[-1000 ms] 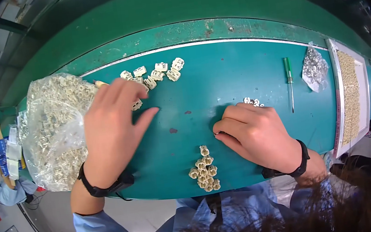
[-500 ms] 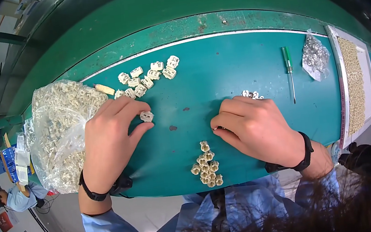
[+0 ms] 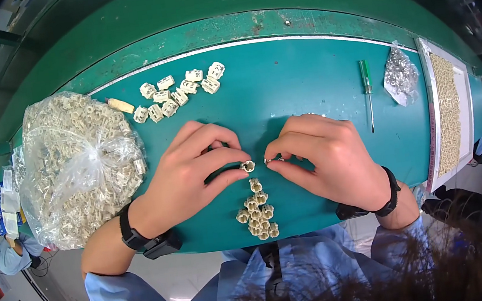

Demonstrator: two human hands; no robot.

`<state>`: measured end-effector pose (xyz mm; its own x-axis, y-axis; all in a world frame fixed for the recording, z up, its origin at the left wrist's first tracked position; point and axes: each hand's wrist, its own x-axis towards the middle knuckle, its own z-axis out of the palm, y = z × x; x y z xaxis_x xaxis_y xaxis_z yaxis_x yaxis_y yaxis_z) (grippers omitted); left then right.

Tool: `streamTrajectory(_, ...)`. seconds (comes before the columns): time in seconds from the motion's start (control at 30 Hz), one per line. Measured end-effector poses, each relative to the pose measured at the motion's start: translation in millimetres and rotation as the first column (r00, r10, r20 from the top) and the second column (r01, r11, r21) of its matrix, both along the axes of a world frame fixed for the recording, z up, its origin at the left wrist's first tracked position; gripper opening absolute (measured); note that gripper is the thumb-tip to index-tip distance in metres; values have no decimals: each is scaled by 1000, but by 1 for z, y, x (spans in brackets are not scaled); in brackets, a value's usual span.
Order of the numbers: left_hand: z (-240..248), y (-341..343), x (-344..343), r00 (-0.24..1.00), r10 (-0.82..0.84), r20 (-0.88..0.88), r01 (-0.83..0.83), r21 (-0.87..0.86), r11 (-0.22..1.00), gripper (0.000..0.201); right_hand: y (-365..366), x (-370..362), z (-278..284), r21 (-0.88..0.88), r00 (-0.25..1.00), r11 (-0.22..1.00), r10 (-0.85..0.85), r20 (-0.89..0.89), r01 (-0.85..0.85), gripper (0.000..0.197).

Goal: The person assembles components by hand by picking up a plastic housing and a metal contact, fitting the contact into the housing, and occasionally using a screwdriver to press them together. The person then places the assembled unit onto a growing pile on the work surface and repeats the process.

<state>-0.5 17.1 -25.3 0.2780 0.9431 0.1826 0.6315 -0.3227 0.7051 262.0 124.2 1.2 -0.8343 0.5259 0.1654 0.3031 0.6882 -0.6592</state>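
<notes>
A green tabletop (image 3: 282,91) spreads under both hands. Beyond the left hand (image 3: 186,172) lie loose cream parts (image 3: 179,96), a stubby tan piece (image 3: 120,105) beside them; left of that hand sits a clear bag (image 3: 78,170) of similar pieces. A cluster of cream parts (image 3: 253,214) lies nearer the body, between the hands. Right of the right hand (image 3: 331,151) rest a green-handled screwdriver (image 3: 365,78), a small bag (image 3: 402,78) (contents metallic) and a white tray (image 3: 463,108).

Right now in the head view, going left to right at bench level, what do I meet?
Large clear bag of parts, left hand, the cream part it holds, right hand, green-handled screwdriver, small clear bag of shiny pieces, white tray.
</notes>
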Motion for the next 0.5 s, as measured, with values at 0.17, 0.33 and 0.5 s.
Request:
streamTrajectory(0.17, 2, 0, 1, 998, 22, 54, -20, -40, 999, 33, -3, 0, 1, 1, 1000, 1000, 21, 1, -21, 19)
streamTrajectory(0.33, -6, -2, 1, 999, -2, 51, 3, -11, 1000, 33, -13, -7, -5, 82, 998, 996, 29, -54, -24, 18)
streamTrajectory(0.5, -8, -3, 6, 997, 9, 73, -9, 3, 1000, 31, -16, -12, -11, 123, 992, 992, 50, -112, -36, 18)
